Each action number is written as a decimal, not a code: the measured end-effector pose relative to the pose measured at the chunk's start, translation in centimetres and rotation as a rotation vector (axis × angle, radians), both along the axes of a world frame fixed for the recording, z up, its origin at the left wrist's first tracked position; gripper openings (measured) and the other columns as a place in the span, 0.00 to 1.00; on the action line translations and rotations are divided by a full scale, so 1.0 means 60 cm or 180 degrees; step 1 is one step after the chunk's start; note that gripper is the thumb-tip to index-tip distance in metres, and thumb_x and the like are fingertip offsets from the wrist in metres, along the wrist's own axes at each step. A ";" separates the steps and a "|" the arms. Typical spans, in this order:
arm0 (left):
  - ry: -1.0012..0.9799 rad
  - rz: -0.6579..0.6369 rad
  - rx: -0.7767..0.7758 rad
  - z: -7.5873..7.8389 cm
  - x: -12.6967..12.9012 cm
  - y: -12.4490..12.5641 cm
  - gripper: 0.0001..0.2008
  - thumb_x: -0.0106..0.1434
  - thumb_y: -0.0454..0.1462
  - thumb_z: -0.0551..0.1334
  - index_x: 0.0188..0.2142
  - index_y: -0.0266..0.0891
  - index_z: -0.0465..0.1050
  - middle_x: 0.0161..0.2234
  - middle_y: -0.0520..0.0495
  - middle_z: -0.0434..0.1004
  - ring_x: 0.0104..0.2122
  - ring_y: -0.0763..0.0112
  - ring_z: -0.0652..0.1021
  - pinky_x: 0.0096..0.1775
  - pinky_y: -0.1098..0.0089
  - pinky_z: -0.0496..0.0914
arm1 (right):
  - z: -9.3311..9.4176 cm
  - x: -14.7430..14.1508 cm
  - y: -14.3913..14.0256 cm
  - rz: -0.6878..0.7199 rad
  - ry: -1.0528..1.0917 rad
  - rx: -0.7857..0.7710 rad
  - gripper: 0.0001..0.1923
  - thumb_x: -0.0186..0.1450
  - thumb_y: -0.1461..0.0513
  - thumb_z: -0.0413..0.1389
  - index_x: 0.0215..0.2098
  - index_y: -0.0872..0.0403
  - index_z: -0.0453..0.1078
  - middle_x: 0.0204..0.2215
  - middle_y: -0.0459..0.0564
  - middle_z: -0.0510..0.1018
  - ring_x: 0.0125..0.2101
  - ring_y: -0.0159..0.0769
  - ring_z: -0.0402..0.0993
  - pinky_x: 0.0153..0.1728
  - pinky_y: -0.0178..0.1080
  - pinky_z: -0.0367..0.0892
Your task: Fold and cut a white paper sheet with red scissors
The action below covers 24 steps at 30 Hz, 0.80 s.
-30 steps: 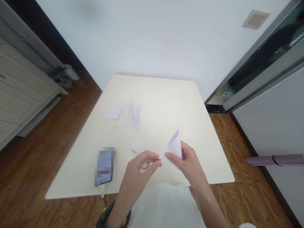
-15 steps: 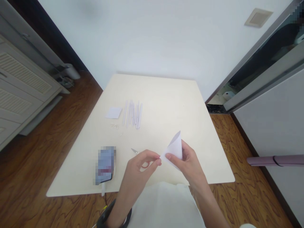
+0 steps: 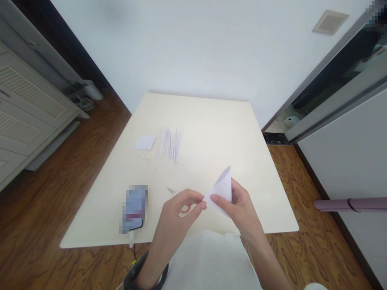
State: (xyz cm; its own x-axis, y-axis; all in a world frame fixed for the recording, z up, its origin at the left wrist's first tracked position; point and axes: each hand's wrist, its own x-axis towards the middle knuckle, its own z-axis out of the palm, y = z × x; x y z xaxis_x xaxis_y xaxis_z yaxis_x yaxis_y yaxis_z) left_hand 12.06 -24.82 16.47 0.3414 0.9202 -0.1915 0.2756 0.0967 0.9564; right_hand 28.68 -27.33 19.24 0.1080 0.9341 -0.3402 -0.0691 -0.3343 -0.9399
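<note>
Little has moved since the earlier frame: your hands stay put, only the view drifts slightly. The cream surface (image 3: 211,133) carries a row of rolled paper sticks (image 3: 169,145), a small paper square (image 3: 145,142) and scissors (image 3: 173,192). Your right hand (image 3: 242,207) is clamped on the white paper sheet (image 3: 223,188) above the near edge. Your left hand (image 3: 178,213) pinches its corner.

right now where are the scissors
In the head view the scissors lie on the table near its front edge, mostly hidden behind the left hand, with the phone to their left.
</note>
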 end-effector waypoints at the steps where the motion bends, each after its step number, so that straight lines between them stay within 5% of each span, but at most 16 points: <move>1: 0.0004 0.0002 0.0005 0.000 0.000 0.000 0.01 0.61 0.37 0.62 0.32 0.45 0.72 0.32 0.53 0.76 0.35 0.68 0.75 0.41 0.67 0.68 | 0.000 0.000 0.000 -0.0001 0.0008 0.0005 0.11 0.58 0.64 0.59 0.40 0.55 0.68 0.32 0.47 0.76 0.33 0.37 0.70 0.32 0.37 0.65; 24: 0.0081 0.0110 0.0172 0.003 -0.002 -0.002 0.05 0.62 0.38 0.60 0.30 0.43 0.72 0.28 0.52 0.76 0.35 0.65 0.75 0.41 0.67 0.69 | 0.013 -0.009 -0.002 -0.0046 0.0233 0.0076 0.11 0.58 0.65 0.59 0.40 0.54 0.69 0.33 0.46 0.78 0.34 0.37 0.72 0.33 0.36 0.66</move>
